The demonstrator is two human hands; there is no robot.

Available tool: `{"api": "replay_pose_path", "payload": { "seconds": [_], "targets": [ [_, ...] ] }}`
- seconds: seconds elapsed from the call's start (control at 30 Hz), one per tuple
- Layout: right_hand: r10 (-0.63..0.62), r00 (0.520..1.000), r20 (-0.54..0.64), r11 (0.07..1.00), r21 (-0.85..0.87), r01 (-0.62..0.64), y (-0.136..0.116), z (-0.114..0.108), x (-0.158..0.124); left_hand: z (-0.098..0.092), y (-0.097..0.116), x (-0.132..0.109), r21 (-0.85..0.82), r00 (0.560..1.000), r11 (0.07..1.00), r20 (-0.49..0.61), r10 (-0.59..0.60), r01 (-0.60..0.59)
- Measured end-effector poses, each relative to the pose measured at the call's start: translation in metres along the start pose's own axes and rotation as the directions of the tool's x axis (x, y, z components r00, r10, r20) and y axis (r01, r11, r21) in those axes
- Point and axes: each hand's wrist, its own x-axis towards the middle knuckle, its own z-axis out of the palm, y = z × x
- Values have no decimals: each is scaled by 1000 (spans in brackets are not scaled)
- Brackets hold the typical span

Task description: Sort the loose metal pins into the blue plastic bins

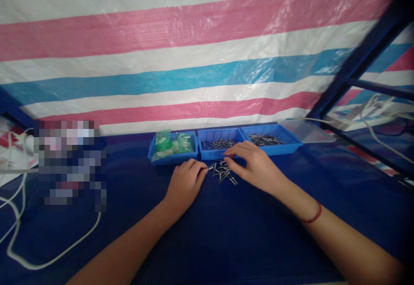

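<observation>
A small heap of metal pins (222, 173) lies on the dark blue table cover (226, 233), just in front of three blue trays. My left hand (186, 181) rests curled at the heap's left edge, its fingertips pinched together on something I cannot make out. My right hand (254, 164) reaches over the heap from the right, thumb and fingers pinched at the pins, touching the front rim of the middle tray (205, 135). That tray holds more pins (220, 143). The right tray (291, 143) holds pins too. The left tray (152, 153) holds small green bags (171, 142).
A striped pink, blue and white tarp (194, 61) hangs right behind the trays. A clear plastic lid (305, 130) lies right of the trays. White cables (19, 233) loop at the left, beside a blurred-out patch. A dark blue frame (359, 56) and more cables stand at the right.
</observation>
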Motion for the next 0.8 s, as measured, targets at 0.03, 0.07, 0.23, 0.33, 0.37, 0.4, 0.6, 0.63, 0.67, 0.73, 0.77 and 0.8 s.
{"api": "replay_pose_path", "payload": {
  "seconds": [0.03, 0.07, 0.23, 0.33, 0.37, 0.4, 0.6, 0.63, 0.67, 0.73, 0.77, 0.8],
  "targets": [
    [3, 1000, 19, 998, 63, -4, -4, 5, -1, 0, 1, 0, -72, 1000, 997, -16, 1, -2],
    [20, 999, 31, 991, 132, -24, -8, 10, -2, -1, 2, 0, -149, 999, 989, -33, -2, -3],
    [136, 990, 28, 910, 393, -136, -19, 23, -5, 1, 8, -4, -410, 998, 912, -63, -29, 1],
    [190, 982, 10, 887, 426, -176, -21, 23, -6, 2, 11, -5, -455, 998, 891, -52, -21, -5],
    [206, 979, 11, 881, 433, -190, -21, 22, -7, 2, 11, -5, -458, 998, 889, -51, -20, -5],
    [220, 975, 16, 875, 439, -204, -22, 22, -7, 2, 11, -5, -460, 999, 888, -50, -20, -5],
    [217, 976, 32, 864, 460, -207, -23, 22, -7, 4, 8, -4, -469, 1000, 883, -24, 7, -18],
    [211, 977, 35, 865, 459, -204, -23, 22, -7, 4, 7, -4, -469, 1000, 883, -20, 8, -16],
    [207, 978, 37, 866, 457, -201, -23, 21, -7, 4, 7, -4, -469, 1000, 883, -20, 2, -11],
    [205, 978, 35, 868, 455, -198, -23, 20, -6, 4, 7, -4, -471, 999, 882, -34, -23, 4],
    [206, 978, 32, 868, 455, -198, -23, 20, -6, 4, 7, -4, -472, 998, 881, -48, -39, 11],
    [209, 977, 29, 868, 456, -199, -22, 19, -6, 4, 7, -4, -474, 997, 881, -64, -53, 17]
  ]
}}
